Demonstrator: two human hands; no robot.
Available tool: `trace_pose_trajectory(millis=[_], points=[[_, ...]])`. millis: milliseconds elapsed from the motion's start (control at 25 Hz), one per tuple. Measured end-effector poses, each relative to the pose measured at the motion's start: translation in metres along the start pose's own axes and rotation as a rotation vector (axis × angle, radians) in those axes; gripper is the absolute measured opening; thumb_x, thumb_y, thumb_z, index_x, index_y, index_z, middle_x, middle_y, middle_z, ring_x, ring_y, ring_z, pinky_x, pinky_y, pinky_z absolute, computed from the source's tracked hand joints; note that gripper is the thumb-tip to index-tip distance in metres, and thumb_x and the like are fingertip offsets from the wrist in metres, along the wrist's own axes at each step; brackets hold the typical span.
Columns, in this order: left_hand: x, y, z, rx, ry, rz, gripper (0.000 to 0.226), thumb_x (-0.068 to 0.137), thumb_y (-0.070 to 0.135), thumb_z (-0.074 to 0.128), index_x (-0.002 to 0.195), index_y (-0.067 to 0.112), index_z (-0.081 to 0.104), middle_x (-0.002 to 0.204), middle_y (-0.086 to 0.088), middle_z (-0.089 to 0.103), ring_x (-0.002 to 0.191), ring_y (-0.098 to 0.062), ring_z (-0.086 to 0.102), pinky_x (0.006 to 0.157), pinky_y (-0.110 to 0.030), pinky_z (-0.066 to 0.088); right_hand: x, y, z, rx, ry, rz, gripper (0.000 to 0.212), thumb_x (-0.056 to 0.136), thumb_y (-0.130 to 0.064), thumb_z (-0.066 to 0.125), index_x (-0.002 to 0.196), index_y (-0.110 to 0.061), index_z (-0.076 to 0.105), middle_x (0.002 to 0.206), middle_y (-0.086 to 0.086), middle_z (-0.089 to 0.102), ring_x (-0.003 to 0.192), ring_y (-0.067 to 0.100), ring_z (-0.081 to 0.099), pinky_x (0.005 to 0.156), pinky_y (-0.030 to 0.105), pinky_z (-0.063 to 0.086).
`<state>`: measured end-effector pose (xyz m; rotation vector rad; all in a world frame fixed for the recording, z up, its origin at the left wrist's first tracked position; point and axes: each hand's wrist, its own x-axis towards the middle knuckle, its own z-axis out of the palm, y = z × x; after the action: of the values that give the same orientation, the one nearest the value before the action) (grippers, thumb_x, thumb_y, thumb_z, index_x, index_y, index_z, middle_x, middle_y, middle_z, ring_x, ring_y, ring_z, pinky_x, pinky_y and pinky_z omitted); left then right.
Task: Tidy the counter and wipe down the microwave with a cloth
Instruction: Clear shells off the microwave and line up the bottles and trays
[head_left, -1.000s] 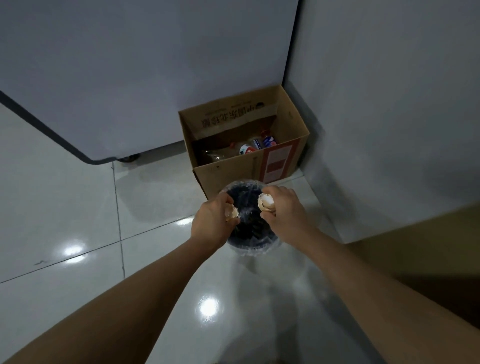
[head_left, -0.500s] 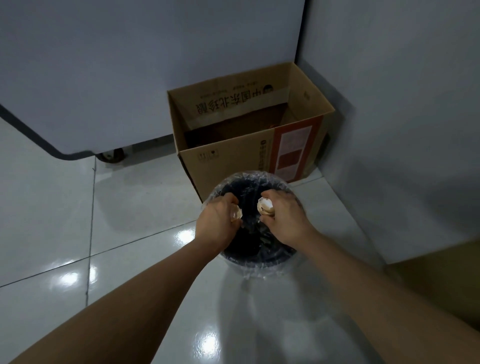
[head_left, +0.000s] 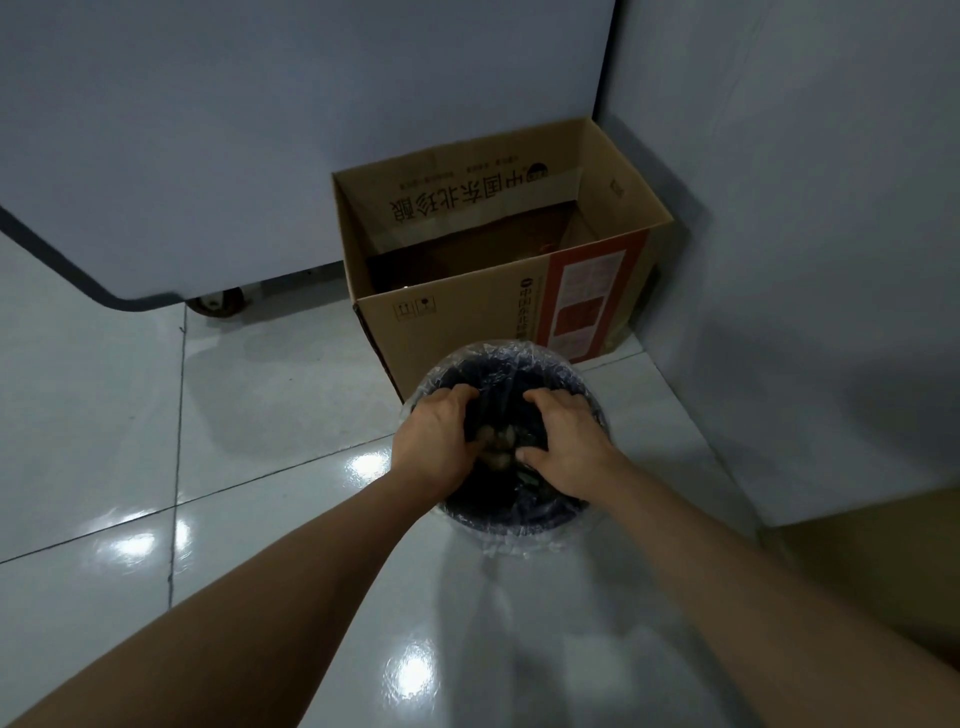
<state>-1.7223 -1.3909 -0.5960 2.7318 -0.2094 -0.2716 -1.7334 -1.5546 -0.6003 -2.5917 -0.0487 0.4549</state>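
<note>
Two hands, my left hand (head_left: 434, 441) and right hand (head_left: 569, 447), spread empty over the bin (head_left: 519, 525); dropped scraps (head_left: 498, 441) could snag its loose liner (head_left: 498, 543).

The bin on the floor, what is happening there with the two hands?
A person bends over a small lined trash bin that stands on the tiled floor, in front of an open cardboard box. The left hand and right hand are both over its mouth. Pale eggshell pieces show between them, down inside the bin; whether the fingers hold them is unclear.
</note>
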Motion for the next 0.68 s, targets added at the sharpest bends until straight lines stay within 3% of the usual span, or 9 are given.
trace_pose_trajectory(millis=[280, 520, 680], points=[[-0.049, 0.035, -0.112, 0.054, -0.089, -0.070, 0.055, 0.079, 0.026, 0.070, 0.127, 0.026, 0.045, 0.123, -0.001, 0.058, 0.106, -0.022, 0.057, 0.074, -0.033, 0.050, -0.067, -0.063, -0.085, -0.023, -0.079, 0.049, 0.070, 0.084, -0.025, 0.066, 0.142, -0.020, 0.028, 0.143, 0.005, 0.035, 0.135, 0.025, 0.024, 0.110, 0.037, 0.027], [-0.098, 0.079, -0.261, 0.104, -0.081, -0.117, 0.047, 0.081, 0.026, 0.068, 0.123, 0.023, 0.046, 0.121, -0.001, 0.059, 0.106, -0.021, 0.056, 0.069, -0.029, 0.046, -0.136, -0.163, -0.200, -0.097, -0.153, -0.033, 0.067, 0.086, -0.027, 0.065, 0.142, -0.018, 0.029, 0.145, 0.006, 0.035, 0.136, 0.025, 0.027, 0.113, 0.038, 0.028], [-0.132, 0.100, -0.360, 0.134, -0.051, -0.161, 0.055, 0.082, 0.025, 0.068, 0.130, 0.023, 0.041, 0.123, -0.002, 0.057, 0.107, -0.021, 0.056, 0.079, -0.033, 0.053, -0.173, -0.234, -0.272, -0.129, -0.195, -0.098, 0.064, 0.087, -0.027, 0.064, 0.141, -0.020, 0.030, 0.146, 0.003, 0.035, 0.136, 0.022, 0.030, 0.113, 0.036, 0.031]])
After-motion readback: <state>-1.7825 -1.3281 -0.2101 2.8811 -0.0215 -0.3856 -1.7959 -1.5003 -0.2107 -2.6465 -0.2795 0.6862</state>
